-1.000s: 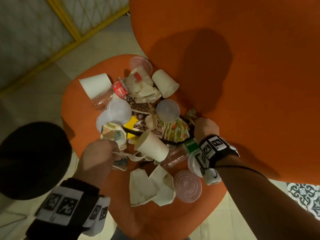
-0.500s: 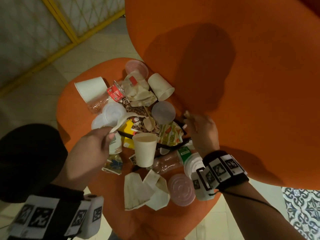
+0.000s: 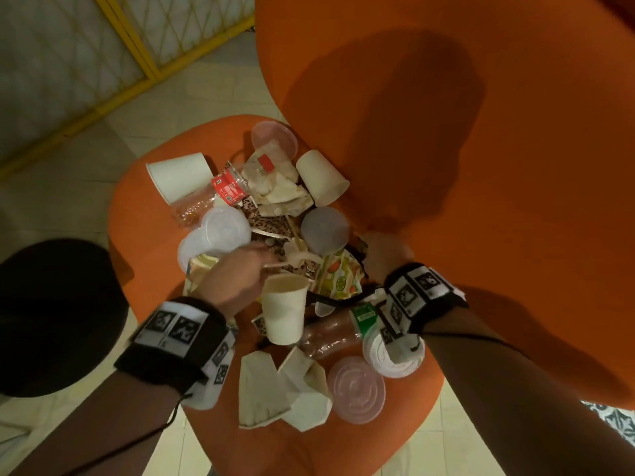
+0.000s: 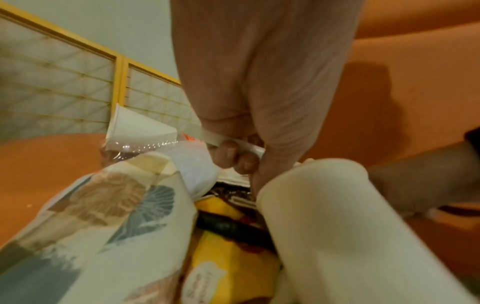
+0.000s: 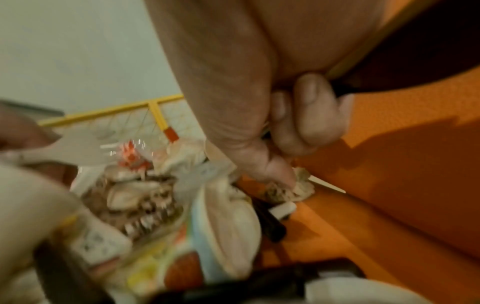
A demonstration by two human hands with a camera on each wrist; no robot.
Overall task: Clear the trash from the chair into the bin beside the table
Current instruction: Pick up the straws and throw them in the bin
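Trash is heaped on the orange chair seat (image 3: 144,207): paper cups, clear lids, wrappers, plastic bottles. My left hand (image 3: 261,259) hovers over the middle of the heap, just behind an upright paper cup (image 3: 283,310). Its fingers (image 4: 227,152) curl round a flat white strip (image 4: 213,137), which looks like a plastic utensil handle. My right hand (image 3: 378,245) is at the back of the seat by the backrest crease. The thumb and curled fingers (image 5: 311,115) pinch a crumpled brownish wad (image 5: 301,187). The right wrist view is blurred.
A black round shape (image 3: 51,314), probably the bin, sits low on the left beside the chair. The tall orange backrest (image 3: 481,166) rises behind the right hand. A yellow-framed mesh panel (image 3: 137,49) stands beyond the tiled floor. Flattened cups (image 3: 261,393) and a clear lid (image 3: 355,389) lie near the front edge.
My left hand has moved from the heap's front-left edge up and right over its middle, still holding the white strip. My right hand stays at the seat's back crease.
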